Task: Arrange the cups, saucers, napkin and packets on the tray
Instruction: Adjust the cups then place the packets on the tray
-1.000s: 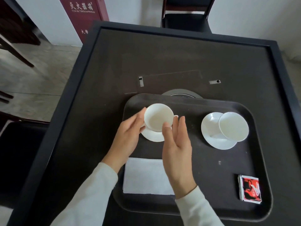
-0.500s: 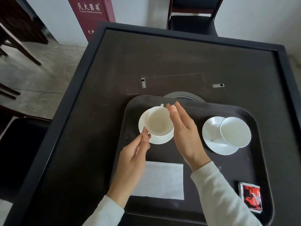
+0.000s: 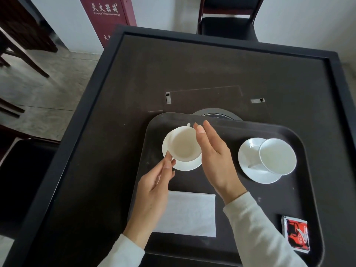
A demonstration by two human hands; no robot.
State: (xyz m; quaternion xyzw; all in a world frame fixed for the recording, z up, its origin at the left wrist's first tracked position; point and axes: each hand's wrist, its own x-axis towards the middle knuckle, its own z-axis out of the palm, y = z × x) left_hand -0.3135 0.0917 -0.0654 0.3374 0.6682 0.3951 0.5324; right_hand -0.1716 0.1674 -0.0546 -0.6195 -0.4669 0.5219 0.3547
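Two cups sit on saucers inside the dark tray [image 3: 300, 135], which rests on the black surface [image 3: 212, 70]; there is only the head view. The left cup [image 3: 184, 144] stands on its saucer [image 3: 187, 165] in the tray's upper left, set toward the saucer's upper edge, its handle pointing up the frame. The left hand [image 3: 154, 191] reaches from below with fingers [image 3: 168, 162] loosely together, their tips touching the cup's lower-left rim. The right hand [image 3: 213, 157] is flat and open, fingers [image 3: 201, 132] extended and together along the cup's right side; neither hand grips anything. At centre right, the right cup [image 3: 277, 156] overhangs its saucer [image 3: 254, 162] toward the right, clearly off centre. The white napkin [image 3: 188, 214] lies flat at lower centre, and the red packets [image 3: 296, 236] lie in the lower right corner. The step in hand looks like nudging the left cup square on its saucer. Next, the right cup probably wants centring, with a gentle two-sided push so the china does not slide or tip.
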